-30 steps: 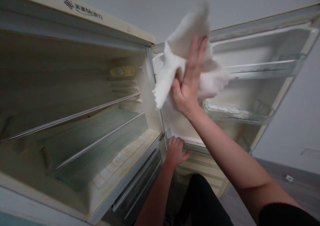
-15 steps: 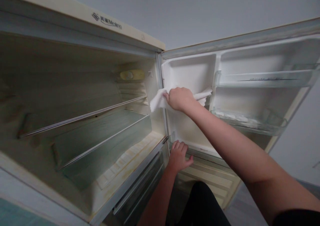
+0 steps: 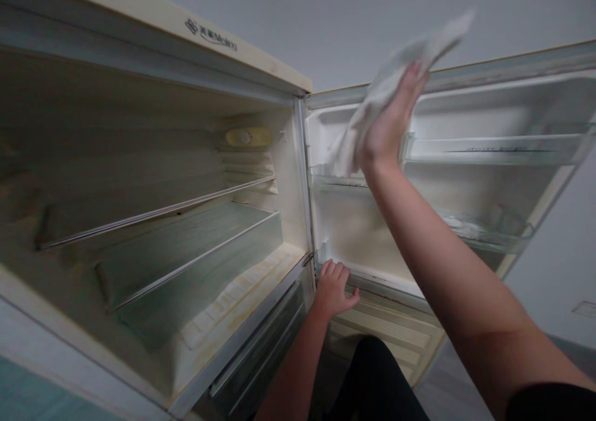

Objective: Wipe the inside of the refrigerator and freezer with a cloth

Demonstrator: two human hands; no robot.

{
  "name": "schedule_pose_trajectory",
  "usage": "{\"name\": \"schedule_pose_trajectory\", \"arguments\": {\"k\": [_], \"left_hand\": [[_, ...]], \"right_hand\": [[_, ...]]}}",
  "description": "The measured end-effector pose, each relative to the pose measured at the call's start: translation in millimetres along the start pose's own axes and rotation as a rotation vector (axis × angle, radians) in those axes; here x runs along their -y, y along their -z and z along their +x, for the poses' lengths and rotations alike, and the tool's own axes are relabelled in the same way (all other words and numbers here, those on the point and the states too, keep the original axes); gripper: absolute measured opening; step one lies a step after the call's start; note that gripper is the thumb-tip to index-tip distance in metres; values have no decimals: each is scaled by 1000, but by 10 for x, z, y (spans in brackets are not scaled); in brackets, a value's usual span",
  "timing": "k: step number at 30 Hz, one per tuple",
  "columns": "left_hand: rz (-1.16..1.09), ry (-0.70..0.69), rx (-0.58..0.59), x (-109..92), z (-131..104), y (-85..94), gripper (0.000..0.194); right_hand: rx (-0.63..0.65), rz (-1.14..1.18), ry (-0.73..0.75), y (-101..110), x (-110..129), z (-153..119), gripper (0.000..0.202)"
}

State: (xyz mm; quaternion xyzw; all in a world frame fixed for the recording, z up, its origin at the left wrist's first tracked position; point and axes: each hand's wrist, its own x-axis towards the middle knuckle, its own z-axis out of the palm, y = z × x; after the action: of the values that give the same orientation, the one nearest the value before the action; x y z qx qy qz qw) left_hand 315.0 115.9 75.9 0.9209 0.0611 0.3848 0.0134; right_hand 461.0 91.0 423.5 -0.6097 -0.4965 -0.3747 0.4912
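A white cloth [image 3: 372, 107], smeared by motion, is held in my right hand [image 3: 388, 123], raised in front of the top part of the open fridge door [image 3: 358, 219]. The cloth lies along the palm and fingers and reaches past the door's top edge. Lower down, my left hand [image 3: 334, 289] rests by the door's bottom shelf near the hinge, its thumb spread away from the fingers and no object seen in it.
On the left stands the open fridge compartment with a wire-edged shelf [image 3: 158, 213], a clear drawer [image 3: 200, 262] and a yellow fitting [image 3: 248, 137]. Door racks [image 3: 493, 149] are at the right. My knee [image 3: 375, 371] is below.
My right hand has lifted the cloth up from the door's small shelf area, uncovering a clear rack there. My left hand has stayed in place. The view has shifted slightly.
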Motion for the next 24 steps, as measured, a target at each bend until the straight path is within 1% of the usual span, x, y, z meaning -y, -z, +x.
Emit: {"name": "schedule_pose_trajectory", "arguments": {"k": [2, 3, 5, 6, 8, 10, 11, 13, 16, 18, 21, 24], "left_hand": [[4, -2, 3, 11, -2, 4, 29], [6, -3, 5, 17, -4, 7, 29], [9, -4, 12, 29, -6, 17, 29], [10, -5, 15, 34, -7, 22, 29], [11, -6, 21, 42, -9, 30, 29], [13, -9, 24, 49, -12, 31, 28], [14, -11, 23, 52, -13, 28, 29], [15, -12, 19, 56, -15, 19, 29], [16, -9, 14, 55, -15, 7, 29], [16, -9, 14, 47, -12, 7, 29], [17, -10, 12, 30, -5, 13, 27], [20, -10, 8, 15, 2, 18, 27]], "right_hand": [[117, -136, 95, 104, 163, -91, 57], [188, -172, 160, 122, 232, -135, 56], [351, -214, 290, 79, 299, -194, 59], [447, -237, 317, 25, 289, -203, 63], [612, -296, 281, -110, 198, -179, 71], [698, -370, 235, -226, 58, -110, 77], [721, -419, 238, -263, -11, -65, 78], [754, -535, 295, -288, -124, 20, 77], [783, -626, 393, -245, -217, 85, 73], [759, -616, 434, -200, -234, 74, 68], [709, -635, 442, -128, -203, 19, 61], [564, -678, 402, -36, -136, -11, 53]]}}
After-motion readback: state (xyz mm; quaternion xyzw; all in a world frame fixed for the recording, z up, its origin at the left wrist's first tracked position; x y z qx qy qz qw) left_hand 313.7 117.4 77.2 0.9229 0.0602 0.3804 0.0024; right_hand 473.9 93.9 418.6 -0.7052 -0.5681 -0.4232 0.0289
